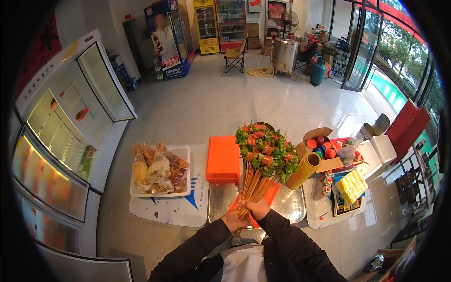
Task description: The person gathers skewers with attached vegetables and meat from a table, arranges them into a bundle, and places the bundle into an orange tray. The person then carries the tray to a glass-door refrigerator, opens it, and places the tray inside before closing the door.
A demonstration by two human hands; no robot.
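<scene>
Both my hands grip one thick bundle of wooden skewers [252, 183]. My left hand [234, 220] wraps the stick ends low down, and my right hand [258, 208] closes around the sticks just above it. At the far end, the skewers carry pink-orange meat pieces [267, 149] and green leafy herbs [287, 164], likely coriander. Beneath the bundle lies a shiny metal tray [225, 201] with an orange-red flat piece [273, 192], partly hidden by the sticks and hands. An orange lidded box [222, 158] stands left of the skewer heads.
At left, a white tub [186, 190] holds bagged skewers [158, 172]. A yellow film roll [304, 169] stands right of the herbs. Beyond it are a cardboard box [331, 165] of coloured bottles, a digital scale [347, 208] under a yellow pack [352, 185], and small canisters [327, 181]. A display fridge [105, 81] stands far left.
</scene>
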